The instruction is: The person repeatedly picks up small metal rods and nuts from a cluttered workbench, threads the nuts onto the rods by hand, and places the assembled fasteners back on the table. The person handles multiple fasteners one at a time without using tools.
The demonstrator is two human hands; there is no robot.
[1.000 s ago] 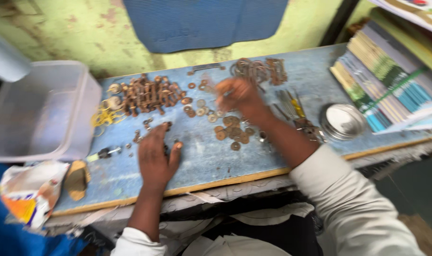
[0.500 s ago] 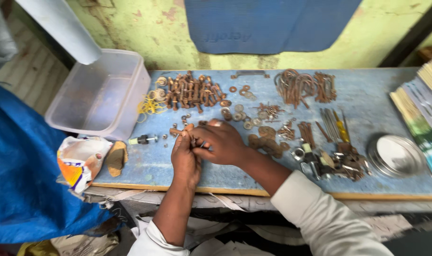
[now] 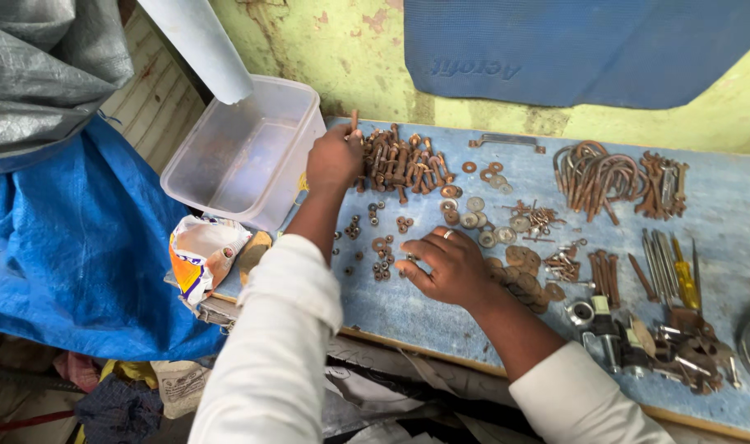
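Rusty bolts [image 3: 404, 163] lie heaped at the blue board's far edge, one raised upright. Small rusty nuts [image 3: 381, 255] lie scattered nearer, flat.

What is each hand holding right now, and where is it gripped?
The left hand grips a rusty bolt by its lower shank, one end poking up. The right hand rests on small nuts; a hold cannot be told.

The left arm stretches forward and away from the body, elbow nearly straight, its white sleeve pushed up to the forearm. The left hand [image 3: 334, 158] is curled into a loose fist, knuckles up, fingers closed. The right arm comes in from the lower right, bent at the elbow. The right hand [image 3: 445, 267] lies palm down, fingers spread and slightly bent, a ring on one.
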